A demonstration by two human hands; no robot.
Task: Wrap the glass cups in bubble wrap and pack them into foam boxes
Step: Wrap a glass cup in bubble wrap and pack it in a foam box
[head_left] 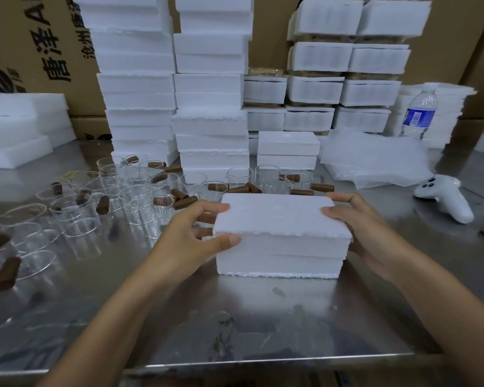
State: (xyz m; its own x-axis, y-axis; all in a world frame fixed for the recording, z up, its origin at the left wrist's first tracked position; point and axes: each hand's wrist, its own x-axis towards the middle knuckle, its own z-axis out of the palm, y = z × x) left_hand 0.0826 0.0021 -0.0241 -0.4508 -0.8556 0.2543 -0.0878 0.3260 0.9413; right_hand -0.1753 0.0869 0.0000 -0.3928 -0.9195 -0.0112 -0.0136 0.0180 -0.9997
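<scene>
Right now we hold a closed white rectangular foam box (281,236) that sits on the bare steel table (235,325), close to the near edge. Our left hand (192,234) clasps the box's left end: the thumb lies along the front seam where the lid meets the base, and the fingers curl over the lid's left edge. Our right hand (359,222) clasps the right end, fingers bent over the lid's far right corner and the palm against the side. The lid sits flush on the base.

Behind and to the left of the box stand many clear glass cups with brown wooden handles (101,208), some upright, some tipped on their sides, spread over the left part of the table. Just behind the box stand a few more such cups. Beyond them rise tall stacks of white foam boxes (210,118). To the right lies a pile of clear bubble wrap sheets (375,157), and near it a white hand controller (444,195) rests on the table. A clear plastic water bottle with a blue label (418,113) stands farther back. Brown cardboard cartons (39,46) line the back wall.
</scene>
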